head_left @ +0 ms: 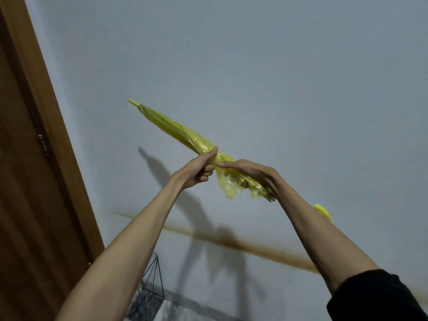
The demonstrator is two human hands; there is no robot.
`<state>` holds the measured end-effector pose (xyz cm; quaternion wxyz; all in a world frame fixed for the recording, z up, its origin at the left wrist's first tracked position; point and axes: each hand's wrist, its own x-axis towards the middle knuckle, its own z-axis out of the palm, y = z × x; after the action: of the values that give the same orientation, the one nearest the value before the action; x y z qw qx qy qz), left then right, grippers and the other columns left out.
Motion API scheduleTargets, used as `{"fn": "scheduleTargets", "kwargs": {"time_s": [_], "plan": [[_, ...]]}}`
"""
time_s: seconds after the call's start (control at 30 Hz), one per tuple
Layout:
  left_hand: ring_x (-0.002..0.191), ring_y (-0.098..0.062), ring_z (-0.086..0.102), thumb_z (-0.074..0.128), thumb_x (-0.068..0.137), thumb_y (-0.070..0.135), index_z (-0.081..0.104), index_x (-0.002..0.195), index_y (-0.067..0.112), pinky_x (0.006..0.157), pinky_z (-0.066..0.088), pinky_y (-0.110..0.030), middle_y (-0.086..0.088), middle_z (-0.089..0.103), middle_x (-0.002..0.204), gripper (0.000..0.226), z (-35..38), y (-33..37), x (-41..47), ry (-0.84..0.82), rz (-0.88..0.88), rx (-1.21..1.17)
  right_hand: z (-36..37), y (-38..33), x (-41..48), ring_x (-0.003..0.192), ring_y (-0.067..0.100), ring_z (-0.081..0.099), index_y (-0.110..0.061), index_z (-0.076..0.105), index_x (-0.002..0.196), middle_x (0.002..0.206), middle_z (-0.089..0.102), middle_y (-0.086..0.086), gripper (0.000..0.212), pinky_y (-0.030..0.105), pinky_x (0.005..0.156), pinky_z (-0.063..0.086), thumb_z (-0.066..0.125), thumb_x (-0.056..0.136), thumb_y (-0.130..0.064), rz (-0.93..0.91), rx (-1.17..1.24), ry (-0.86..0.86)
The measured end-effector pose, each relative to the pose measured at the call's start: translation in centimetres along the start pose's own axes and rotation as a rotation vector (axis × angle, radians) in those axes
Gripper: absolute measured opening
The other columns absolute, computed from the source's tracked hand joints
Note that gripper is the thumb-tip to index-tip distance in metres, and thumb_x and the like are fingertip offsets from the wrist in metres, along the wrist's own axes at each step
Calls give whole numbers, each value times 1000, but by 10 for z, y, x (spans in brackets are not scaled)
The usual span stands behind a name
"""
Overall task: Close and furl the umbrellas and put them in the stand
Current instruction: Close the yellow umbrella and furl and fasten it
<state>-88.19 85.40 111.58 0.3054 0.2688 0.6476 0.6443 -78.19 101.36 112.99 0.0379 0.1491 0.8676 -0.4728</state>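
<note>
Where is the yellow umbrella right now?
The umbrella is held up in the middle of the head view, before the wall; the left hand grips its middle, the right hand rests on it alongside.

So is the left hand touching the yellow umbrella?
Touching. The head view shows the left hand with fingers curled round the yellow umbrella at mid-canopy.
</note>
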Motion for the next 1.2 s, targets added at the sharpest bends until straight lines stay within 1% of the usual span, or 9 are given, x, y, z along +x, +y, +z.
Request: {"fn": "scheduleTargets", "kwargs": {"time_s": [0.17,0.37,0.43,0.5,0.63,0.77,0.97,1.1,1.2], "plan": [[41,-7,21,67,85,47,44,68,25,35,19,-19,9,25,48,36,-3,-14,14,251,-1,9,14,1,14,71,14,64,-22,63,96,79,66,-6,74,30,66,50,78,48,-76,-106,-177,119],[44,-12,28,66,87,39,44,67,16,41,26,-20,2,36,56,37,-4,-15,31,560,-105,29,64,-5,39,98,30,62,-16,32,139,118,54,7,111,38,77,46,75,54,-74,-251,-719,509],[45,-11,28,64,89,38,43,67,18,40,24,-18,3,36,57,37,-9,-16,35,544,-137,4,81,-2,49,93,32,62,-10,33,137,116,51,9,104,37,70,44,76,61,-66,-231,-849,612],[45,-11,27,62,90,39,43,68,20,39,23,-19,3,36,58,35,-20,-19,36,504,-141,28,84,-2,57,92,33,62,-6,37,132,114,54,11,73,35,67,40,70,78,-44,-233,-900,613],[47,-11,27,57,91,45,44,70,21,44,24,-22,5,36,57,34,-54,-26,30,437,-79,104,72,-11,69,97,32,59,-12,45,123,109,58,11,34,36,75,43,47,94,-30,-307,-628,311],[45,-11,25,49,93,44,39,66,24,38,20,-20,7,33,48,36,-81,-14,24,342,-31,80,71,-33,74,99,25,59,-21,55,121,109,64,3,31,41,87,48,36,97,-23,-358,-422,238],[47,-12,24,53,93,39,38,64,23,41,22,-20,6,33,50,36,-104,0,19,309,9,134,61,-59,81,78,17,59,-16,68,107,89,67,1,31,31,76,48,40,95,-12,-292,-148,150],[48,-14,28,60,89,42,44,69,17,45,25,-23,1,36,58,35,-109,5,26,435,-27,181,76,-68,85,111,25,57,-27,31,151,131,56,9,61,32,93,43,38,94,-7,-319,-364,205],[48,-14,30,61,90,37,46,73,14,45,27,-24,0,38,59,32,-111,12,31,506,-54,153,105,-64,81,92,38,60,-28,8,155,126,49,14,66,39,77,46,38,96,-23,-362,-783,447]]}}
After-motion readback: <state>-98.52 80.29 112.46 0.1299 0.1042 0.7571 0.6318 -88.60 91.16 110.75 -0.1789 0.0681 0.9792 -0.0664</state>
